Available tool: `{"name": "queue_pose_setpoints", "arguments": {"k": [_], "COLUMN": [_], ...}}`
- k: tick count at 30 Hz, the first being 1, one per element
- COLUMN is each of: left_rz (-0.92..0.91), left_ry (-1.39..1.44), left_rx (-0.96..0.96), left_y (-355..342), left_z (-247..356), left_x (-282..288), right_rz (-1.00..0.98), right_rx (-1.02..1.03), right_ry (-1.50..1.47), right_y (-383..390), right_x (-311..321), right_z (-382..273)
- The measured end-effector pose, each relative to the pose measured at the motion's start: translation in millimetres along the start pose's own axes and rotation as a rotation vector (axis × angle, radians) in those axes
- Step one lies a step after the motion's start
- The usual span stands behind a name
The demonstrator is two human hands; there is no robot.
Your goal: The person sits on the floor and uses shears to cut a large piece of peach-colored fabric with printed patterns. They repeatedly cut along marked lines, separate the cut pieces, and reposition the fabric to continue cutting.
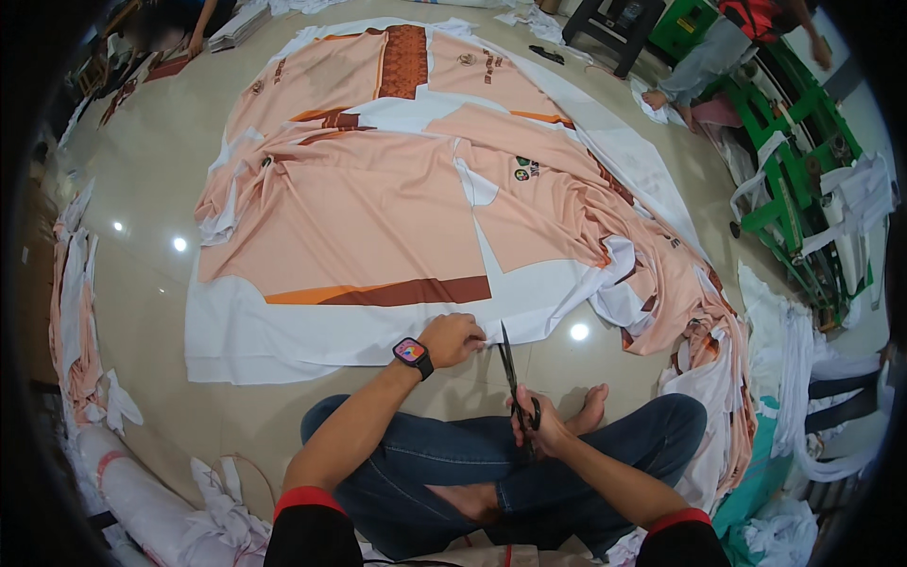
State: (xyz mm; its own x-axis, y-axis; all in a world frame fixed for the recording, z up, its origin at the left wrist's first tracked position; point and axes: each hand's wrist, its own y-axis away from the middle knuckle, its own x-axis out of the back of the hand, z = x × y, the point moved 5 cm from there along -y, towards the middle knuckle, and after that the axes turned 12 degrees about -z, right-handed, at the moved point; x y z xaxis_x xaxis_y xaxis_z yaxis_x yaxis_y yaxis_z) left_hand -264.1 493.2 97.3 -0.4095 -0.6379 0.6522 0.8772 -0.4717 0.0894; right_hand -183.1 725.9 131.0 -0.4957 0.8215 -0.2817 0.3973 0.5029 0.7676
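Note:
A large sheet of printed fabric [378,208], peach with white margins and orange and brown bands, lies spread over the floor before me. My left hand [452,340], with a smartwatch [411,352] on its wrist, pinches the white near edge of the cloth. Just right of it, my right hand [537,420] grips the handles of black scissors [511,369]. Their blades point away from me, with the tips beside the fabric edge. Whether the blades touch the cloth I cannot tell. Toward the right, the fabric is bunched into folds.
I sit cross-legged on the tiled floor [142,236]. A green metal machine [794,180] stands at the right, near another person's bare foot [655,99]. A dark stool [614,33] is at the back. Wrapped rolls [142,482] and white scraps [784,529] lie at the sides.

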Motion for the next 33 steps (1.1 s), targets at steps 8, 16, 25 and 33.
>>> {"name": "queue_pose_setpoints", "arguments": {"k": [8,16,25,33], "left_rz": [-0.024,-0.076,-0.158,-0.153], "left_ry": [0.038,0.116,0.122,0.094], "left_rx": [0.029,0.043,0.109,0.099], "left_y": [-13,-13,-16,-14], "left_z": [-13,-17,-25,-23], "left_x": [5,4,4,9], "right_rz": [0.231,0.216,0.147,0.12], "right_rx": [0.068,0.177,0.212,0.181], "right_ry": [0.282,0.177,0.05,0.241], "right_y": [-23,-53,-71,-90], "right_x": [2,1,12,16], "right_z": [-15,-26,-46,-68]}}
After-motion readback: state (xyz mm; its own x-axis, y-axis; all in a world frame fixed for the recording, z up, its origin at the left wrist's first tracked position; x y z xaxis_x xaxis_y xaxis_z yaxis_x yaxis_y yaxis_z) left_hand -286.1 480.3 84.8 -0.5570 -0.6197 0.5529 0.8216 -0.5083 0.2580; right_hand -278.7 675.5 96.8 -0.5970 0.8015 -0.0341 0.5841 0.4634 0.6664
